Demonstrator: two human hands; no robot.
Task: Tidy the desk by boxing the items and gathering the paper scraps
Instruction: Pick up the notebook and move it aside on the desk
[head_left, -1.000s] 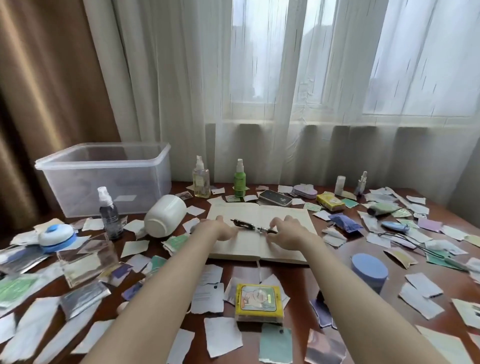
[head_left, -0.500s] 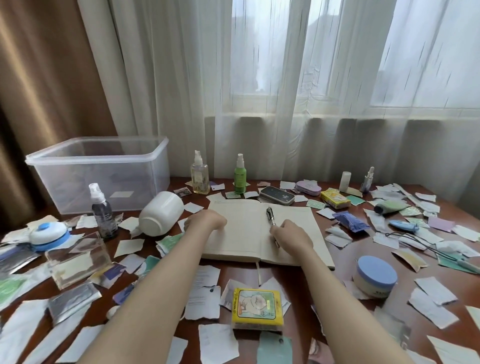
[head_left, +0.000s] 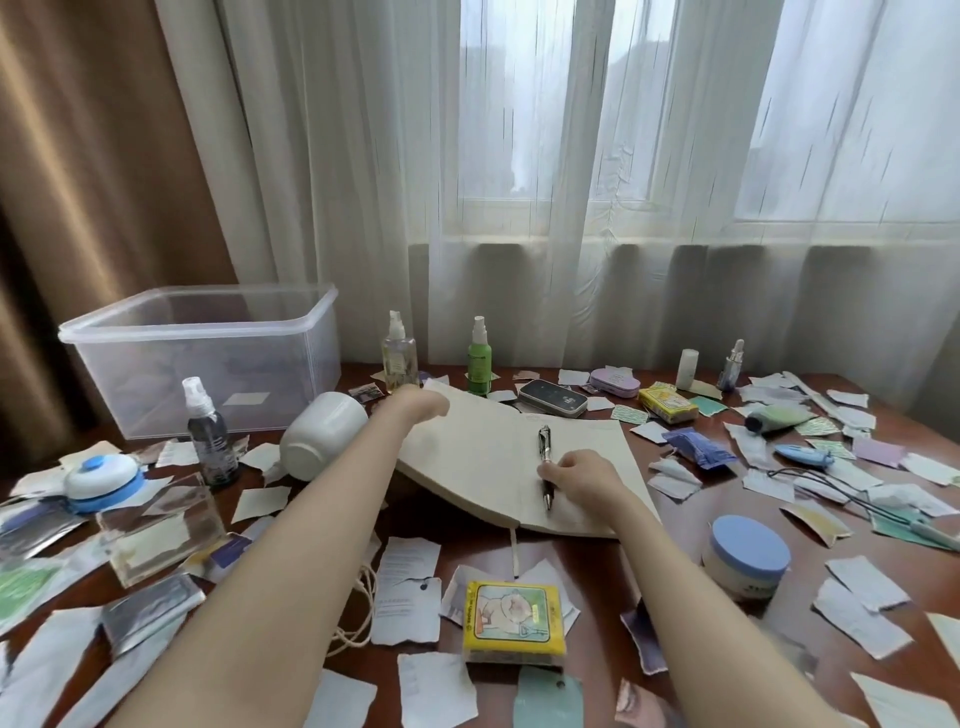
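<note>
**At the middle of the surface, a notebook being folded over its pen**

Straight ahead at twelve o'clock lies the notebook (head_left: 483, 457), its spine running from twelve to six. The pen (head_left: 545, 457) lies on the right page just beside the spine and along the same line. The right hand (head_left: 582, 480) is nearer to it, with fingers curled on the lower barrel. The left hand (head_left: 415, 410) is out at the notebook's far left corner, about eleven o'clock. It grips the left half, which tilts up off the surface (head_left: 602, 561). That hand is blurred, so I cannot make out the exact hold. The hands are well apart, one on each half. The clear box (head_left: 197, 353) stands at ten o'clock, and paper scraps (head_left: 405, 587) lie all round.

Half a second ago the left half lay flat under the left hand. A second ago the pen lay crosswise, nine to three, but now it follows the spine. I reckon the left half will swing over toward three o'clock, and the right hand sits in its path.
</note>
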